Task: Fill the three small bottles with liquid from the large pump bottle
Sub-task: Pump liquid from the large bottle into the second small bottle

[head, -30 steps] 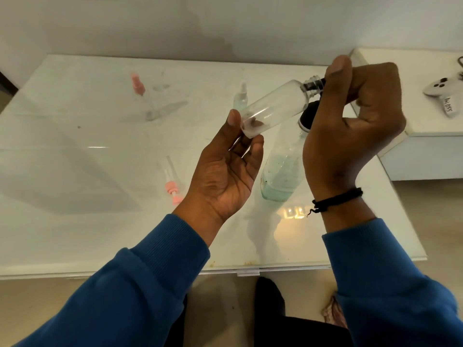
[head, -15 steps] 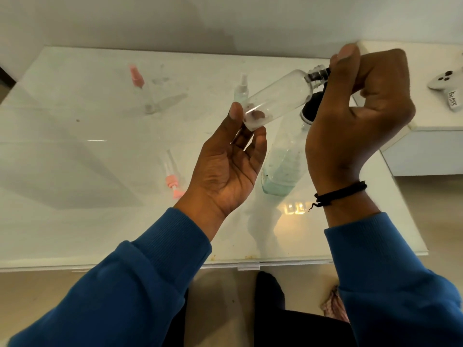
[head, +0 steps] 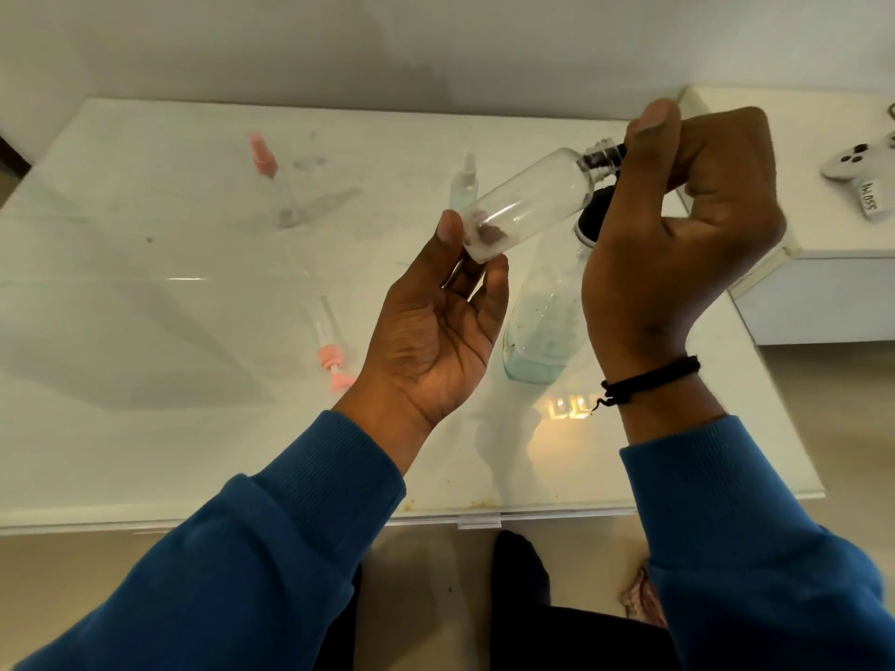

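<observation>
- Two hands meet above the bench (head: 145, 428) in the head view, both in blue sleeves (head: 252, 573).
- Left hand (head: 436, 331) is palm up and partly open; its thumb and curled fingertips pinch the base of a clear small bottle (head: 528, 201), which lies tilted in the air, neck higher and toward the right.
- Right hand (head: 678, 234) is curled closed at the bottle's neck, thumb up over the top, gripping a dark piece (head: 603, 155) at the threaded opening; whether that is a cap or a nozzle I cannot tell. A black cord bracelet (head: 649, 380) circles that wrist.
- Behind the right wrist the large pump bottle (head: 542, 326) stands on the bench, pale blue-green liquid low in it, its black top just below the held bottle's neck.
- Farther back stands a small spray bottle (head: 465, 181) with a clear cap.
- A second small bottle, clear with a pink cap (head: 264, 155), stands toward the back left.
- A pink pump top (head: 331, 355) with its tube lies flat just left of the left wrist.
- At right, a lower white cabinet (head: 823, 283) carries a white game controller (head: 857, 162) and a labelled tag (head: 869, 201).
- A plain pale wall (head: 436, 41) rises behind the bench; beige floor (head: 847, 428) shows at right.
</observation>
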A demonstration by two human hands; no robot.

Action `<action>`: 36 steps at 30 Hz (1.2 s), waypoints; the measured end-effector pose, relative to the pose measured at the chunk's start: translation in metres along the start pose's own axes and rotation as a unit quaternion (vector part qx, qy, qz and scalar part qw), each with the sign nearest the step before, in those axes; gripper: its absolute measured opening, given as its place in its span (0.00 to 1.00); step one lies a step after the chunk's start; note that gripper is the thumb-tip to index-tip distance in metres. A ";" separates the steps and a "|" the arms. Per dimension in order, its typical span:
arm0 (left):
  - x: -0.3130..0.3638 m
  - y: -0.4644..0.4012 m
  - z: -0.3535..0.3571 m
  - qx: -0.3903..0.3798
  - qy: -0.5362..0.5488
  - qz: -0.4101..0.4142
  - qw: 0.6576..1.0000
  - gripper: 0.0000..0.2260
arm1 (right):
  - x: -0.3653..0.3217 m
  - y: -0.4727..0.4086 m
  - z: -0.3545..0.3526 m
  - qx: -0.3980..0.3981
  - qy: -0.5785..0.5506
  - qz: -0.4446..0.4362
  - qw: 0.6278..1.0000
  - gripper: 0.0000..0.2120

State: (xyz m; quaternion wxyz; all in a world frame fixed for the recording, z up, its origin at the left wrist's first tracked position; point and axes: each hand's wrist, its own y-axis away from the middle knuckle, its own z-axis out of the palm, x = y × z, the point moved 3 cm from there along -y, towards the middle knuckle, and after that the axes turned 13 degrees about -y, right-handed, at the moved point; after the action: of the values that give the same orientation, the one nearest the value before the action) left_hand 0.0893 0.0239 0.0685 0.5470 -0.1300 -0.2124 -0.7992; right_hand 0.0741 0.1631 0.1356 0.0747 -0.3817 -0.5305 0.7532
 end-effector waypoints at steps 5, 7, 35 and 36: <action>0.000 -0.002 -0.001 0.007 0.005 0.001 1.000 0.36 | -0.002 0.001 0.001 0.003 -0.013 0.001 1.000 0.18; -0.001 -0.001 -0.001 0.006 0.003 -0.002 1.000 0.35 | 0.000 0.004 0.001 0.002 -0.024 0.007 1.000 0.18; -0.001 -0.001 0.001 0.013 -0.002 -0.001 1.000 0.35 | -0.001 0.002 0.003 0.010 -0.026 0.004 1.000 0.16; -0.001 0.000 0.001 0.011 -0.001 -0.002 1.000 0.34 | 0.000 0.002 0.002 0.008 -0.026 0.005 1.000 0.17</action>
State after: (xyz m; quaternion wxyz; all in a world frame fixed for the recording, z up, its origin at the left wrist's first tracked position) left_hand 0.0896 0.0249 0.0685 0.5465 -0.1243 -0.2218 -0.7980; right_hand 0.0734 0.1602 0.1343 0.0601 -0.3643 -0.5242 0.7674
